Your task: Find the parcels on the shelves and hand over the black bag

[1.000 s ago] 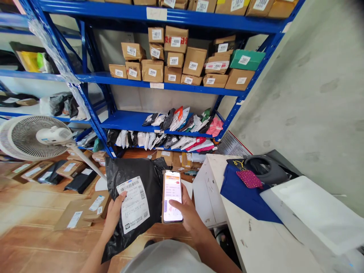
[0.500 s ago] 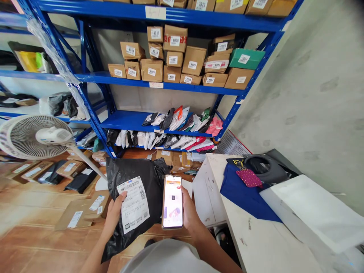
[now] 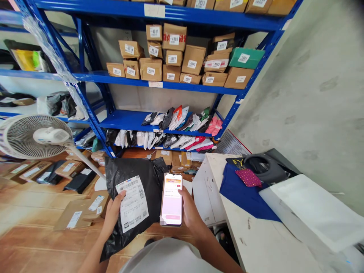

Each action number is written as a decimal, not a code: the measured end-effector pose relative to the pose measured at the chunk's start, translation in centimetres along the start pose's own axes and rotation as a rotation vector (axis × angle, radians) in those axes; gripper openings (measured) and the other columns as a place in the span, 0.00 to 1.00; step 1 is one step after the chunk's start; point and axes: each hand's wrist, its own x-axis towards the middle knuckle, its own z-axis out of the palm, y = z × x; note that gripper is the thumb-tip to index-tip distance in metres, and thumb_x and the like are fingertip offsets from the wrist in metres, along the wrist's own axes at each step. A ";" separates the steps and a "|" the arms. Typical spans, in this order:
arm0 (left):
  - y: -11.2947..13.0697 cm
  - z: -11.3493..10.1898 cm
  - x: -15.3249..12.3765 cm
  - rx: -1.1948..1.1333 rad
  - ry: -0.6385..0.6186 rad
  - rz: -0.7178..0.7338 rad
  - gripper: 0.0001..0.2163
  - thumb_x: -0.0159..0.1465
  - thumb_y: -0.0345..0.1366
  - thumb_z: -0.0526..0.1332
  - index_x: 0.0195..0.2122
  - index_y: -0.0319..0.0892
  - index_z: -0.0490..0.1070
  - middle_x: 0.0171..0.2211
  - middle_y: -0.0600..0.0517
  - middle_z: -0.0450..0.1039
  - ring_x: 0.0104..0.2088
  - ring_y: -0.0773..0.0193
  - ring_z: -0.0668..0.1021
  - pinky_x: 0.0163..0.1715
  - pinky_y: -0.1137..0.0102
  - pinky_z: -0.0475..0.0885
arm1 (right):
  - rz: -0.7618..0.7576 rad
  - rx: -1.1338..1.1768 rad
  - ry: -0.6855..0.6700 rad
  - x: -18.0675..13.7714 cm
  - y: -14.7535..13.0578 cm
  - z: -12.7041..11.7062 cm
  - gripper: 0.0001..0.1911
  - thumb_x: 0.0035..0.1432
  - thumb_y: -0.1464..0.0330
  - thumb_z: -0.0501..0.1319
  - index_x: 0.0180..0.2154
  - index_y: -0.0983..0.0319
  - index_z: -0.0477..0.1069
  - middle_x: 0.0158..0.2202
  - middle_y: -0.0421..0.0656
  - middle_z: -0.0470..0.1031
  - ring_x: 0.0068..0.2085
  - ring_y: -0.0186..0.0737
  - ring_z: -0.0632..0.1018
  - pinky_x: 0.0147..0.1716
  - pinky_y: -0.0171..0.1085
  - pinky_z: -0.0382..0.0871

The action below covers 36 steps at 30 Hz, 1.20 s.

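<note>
My left hand grips a black plastic mailer bag by its lower left side, thumb resting on the white shipping label with a barcode. My right hand holds a smartphone upright beside the bag, screen lit pink and white, thumb at its right edge. Both are held in front of my chest, above the wooden floor.
Blue metal shelving ahead carries numbered cardboard boxes and rows of soft mailers. A white fan stands at left, with parcels on the floor. A white table at right bears blue cloth and a white slab.
The phone screen has switched to a different page and the phone sits slightly lower than a second ago. The thumb has left the screen for the phone's edge. The bag stays put.
</note>
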 end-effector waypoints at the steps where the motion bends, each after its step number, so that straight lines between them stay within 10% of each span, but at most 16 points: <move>1: 0.0 0.0 0.0 0.002 0.004 -0.003 0.16 0.49 0.44 0.60 0.34 0.37 0.72 0.30 0.47 0.76 0.46 0.43 0.73 0.46 0.59 0.69 | 0.003 -0.011 -0.009 -0.2 -0.3 0.1 0.15 0.48 0.67 0.56 0.40 0.58 0.68 0.33 0.40 0.78 0.35 0.45 0.77 0.36 0.42 0.68; 6: 0.0 0.1 0.0 0.003 0.004 0.001 0.17 0.50 0.44 0.59 0.37 0.37 0.71 0.33 0.47 0.76 0.48 0.44 0.72 0.48 0.59 0.67 | 0.043 -0.090 -0.119 -1.0 -1.6 0.5 0.26 0.39 0.76 0.57 0.45 0.58 0.65 0.41 0.42 0.77 0.44 0.48 0.75 0.42 0.45 0.67; 15: -0.3 0.7 0.5 -0.012 -0.004 -0.012 0.17 0.50 0.44 0.59 0.37 0.37 0.70 0.32 0.46 0.75 0.47 0.44 0.73 0.49 0.57 0.66 | 0.030 0.004 -0.004 -0.2 -1.0 -0.1 0.18 0.45 0.63 0.62 0.41 0.59 0.68 0.38 0.42 0.77 0.40 0.47 0.75 0.42 0.43 0.65; 27: -0.3 1.4 0.5 -0.039 -0.014 -0.009 0.10 0.50 0.44 0.60 0.26 0.42 0.67 0.23 0.51 0.72 0.34 0.52 0.77 0.41 0.61 0.71 | 0.018 -0.032 -0.196 -0.3 -2.0 -1.2 0.30 0.32 0.79 0.55 0.43 0.59 0.66 0.36 0.39 0.77 0.38 0.44 0.76 0.37 0.40 0.68; 36: -0.7 1.6 0.8 -0.050 0.025 0.017 0.18 0.50 0.44 0.61 0.37 0.37 0.72 0.33 0.46 0.76 0.47 0.46 0.73 0.51 0.55 0.65 | 0.004 -0.060 -0.239 0.2 -2.6 -1.8 0.32 0.33 0.80 0.54 0.46 0.59 0.64 0.39 0.40 0.77 0.41 0.46 0.76 0.38 0.42 0.69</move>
